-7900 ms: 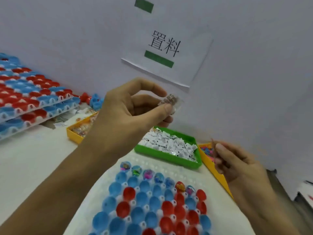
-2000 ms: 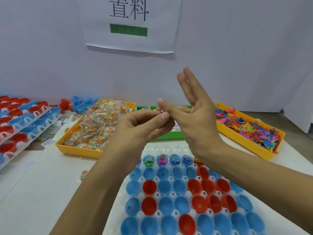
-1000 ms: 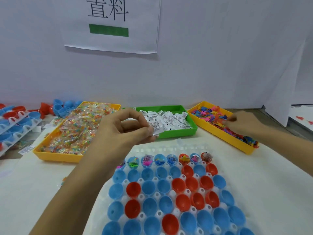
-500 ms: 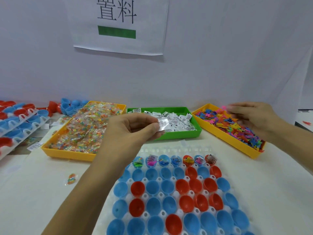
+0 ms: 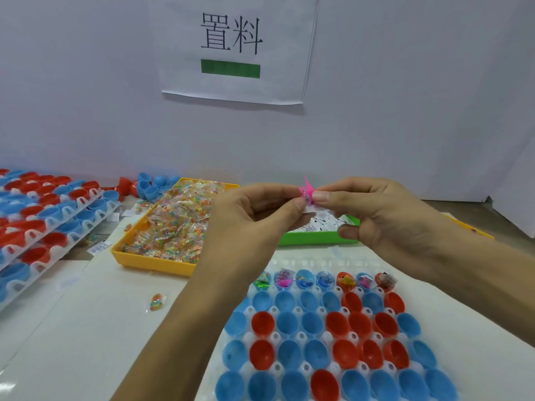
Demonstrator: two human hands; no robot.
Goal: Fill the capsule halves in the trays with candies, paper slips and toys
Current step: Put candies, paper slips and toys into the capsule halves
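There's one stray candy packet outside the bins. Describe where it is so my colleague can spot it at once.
Start at the yellow candy bin on the left. On the white table, nearer than its front wall and left of the left forearm, lies the stray packet. It is the only packet lying alone, holding orange and green candies.

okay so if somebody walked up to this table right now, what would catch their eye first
Probably the two hands meeting in mid-air at the centre, the left hand and right hand both pinching a small pink toy. Below them lies a white tray of red and blue capsule halves, only its far row filled. Behind, a yellow bin brims with candy packets, and a paper sign hangs on the wall.
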